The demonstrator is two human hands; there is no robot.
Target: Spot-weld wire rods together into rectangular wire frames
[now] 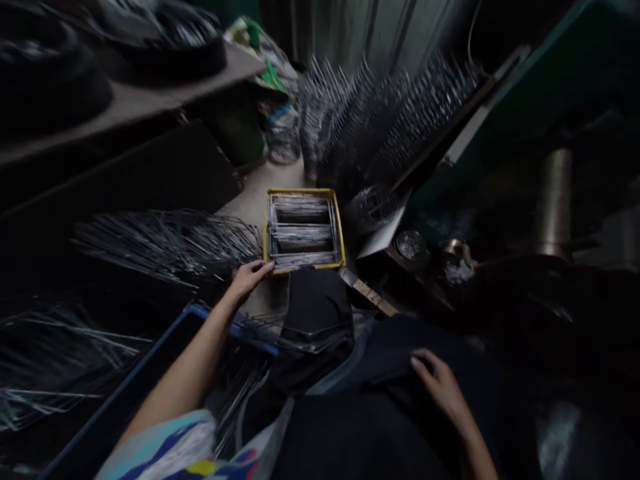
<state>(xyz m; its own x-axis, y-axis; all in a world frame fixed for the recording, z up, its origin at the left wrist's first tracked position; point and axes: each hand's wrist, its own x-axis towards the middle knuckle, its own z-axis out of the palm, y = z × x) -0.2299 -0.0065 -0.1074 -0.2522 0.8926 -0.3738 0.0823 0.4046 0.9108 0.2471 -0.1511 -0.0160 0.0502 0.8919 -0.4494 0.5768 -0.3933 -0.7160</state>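
Nearest, the right hand lies palm down on dark cloth over the lap. The wrist is bent a little and the fingers are loosely spread and relaxed, closed on nothing. A patterned sleeve covers the upper left arm. The bare forearm reaches forward and slightly right, passing over the rim of a blue crate that holds thin wires.

The left hand is stretched out almost flat, palm down. Its fingers are extended and a little apart, and the tips touch the near left corner of a yellow tray; they grip nothing. The tray sits on the pale floor just beyond a raised dark knee, and is packed with bent wire frames stacked in rows.

A loose wire bundle lies just left of the tray. Farther back, wire racks lean against the wall beside a clear jar. Colourful packets lie behind the jar, their print too blurred to read.
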